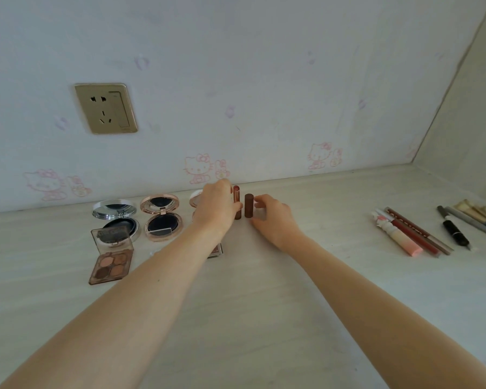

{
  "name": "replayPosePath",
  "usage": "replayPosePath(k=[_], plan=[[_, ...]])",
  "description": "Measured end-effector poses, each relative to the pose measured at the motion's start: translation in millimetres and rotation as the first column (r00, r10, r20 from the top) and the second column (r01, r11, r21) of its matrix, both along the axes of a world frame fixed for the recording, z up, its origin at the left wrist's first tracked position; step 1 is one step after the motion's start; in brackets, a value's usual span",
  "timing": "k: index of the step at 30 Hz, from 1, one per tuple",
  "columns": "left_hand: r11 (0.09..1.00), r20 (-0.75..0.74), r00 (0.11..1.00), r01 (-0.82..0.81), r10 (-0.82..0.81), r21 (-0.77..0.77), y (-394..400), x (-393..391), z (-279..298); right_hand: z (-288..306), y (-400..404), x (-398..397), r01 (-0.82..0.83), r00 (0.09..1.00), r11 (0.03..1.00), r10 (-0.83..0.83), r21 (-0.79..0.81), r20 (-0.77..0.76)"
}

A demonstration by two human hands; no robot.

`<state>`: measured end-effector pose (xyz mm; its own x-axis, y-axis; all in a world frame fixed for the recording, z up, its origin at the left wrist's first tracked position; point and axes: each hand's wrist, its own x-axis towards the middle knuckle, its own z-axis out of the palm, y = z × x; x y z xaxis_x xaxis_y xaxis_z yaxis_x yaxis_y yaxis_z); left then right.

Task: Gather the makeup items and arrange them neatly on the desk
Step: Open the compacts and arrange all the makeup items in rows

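Note:
Two lipsticks stand upright near the wall at the middle of the desk (pixel 250 304). My left hand (pixel 215 204) is closed around the rose-gold lipstick (pixel 237 202). The dark brown lipstick (pixel 249 205) stands just to its right. My right hand (pixel 274 219) sits beside the brown lipstick with fingers apart, fingertips close to it. Left of my hands lie an open silver compact (pixel 115 216), an open rose-gold compact (pixel 162 216) and an open eyeshadow palette (pixel 111 258). Another compact (pixel 195 197) and a small palette (pixel 216 249) are partly hidden by my left arm.
At the right of the desk lie a pink tube (pixel 397 237), red and brown lip pencils (pixel 417 231), a black pen-like item (pixel 455 230) and several brushes (pixel 477 214). A wall socket (pixel 105 108) sits on the papered wall behind. A side wall bounds the desk at the right.

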<state>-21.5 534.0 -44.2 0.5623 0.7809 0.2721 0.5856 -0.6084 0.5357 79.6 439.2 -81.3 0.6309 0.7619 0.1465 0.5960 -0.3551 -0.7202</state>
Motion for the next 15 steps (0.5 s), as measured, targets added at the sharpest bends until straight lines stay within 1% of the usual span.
replayPosePath(k=[2,4,6,10,13,15], plan=[[1.000,0.006,1.000,0.011,-0.011,0.009,-3.2,-3.4,4.4,1.4,-9.0,-2.3,-0.011,0.999,1.000,0.011,-0.010,0.035],[0.999,0.017,0.999,0.044,-0.044,0.007,-7.0,-8.4,8.7,4.9,-19.6,-3.7,-0.017,0.995,1.000,0.020,-0.025,0.102],[0.998,-0.003,0.998,0.065,-0.064,0.029,-11.4,-14.9,12.8,9.3,-31.9,-5.1,-0.021,0.986,0.999,0.028,-0.044,0.162],[0.986,-0.038,0.996,0.081,-0.076,0.142,-22.4,-30.3,18.7,16.8,-63.0,-8.5,-0.008,0.971,0.997,0.026,-0.075,0.236],[0.964,-0.059,0.993,0.114,-0.102,0.240,-36.1,-36.8,18.1,20.3,-91.9,-10.0,0.012,0.951,0.992,0.029,-0.128,0.309],[0.952,-0.089,0.986,0.160,-0.142,0.260,-48.7,-36.8,14.6,21.1,-113.1,-10.2,0.036,0.943,0.987,0.017,-0.154,0.333]])
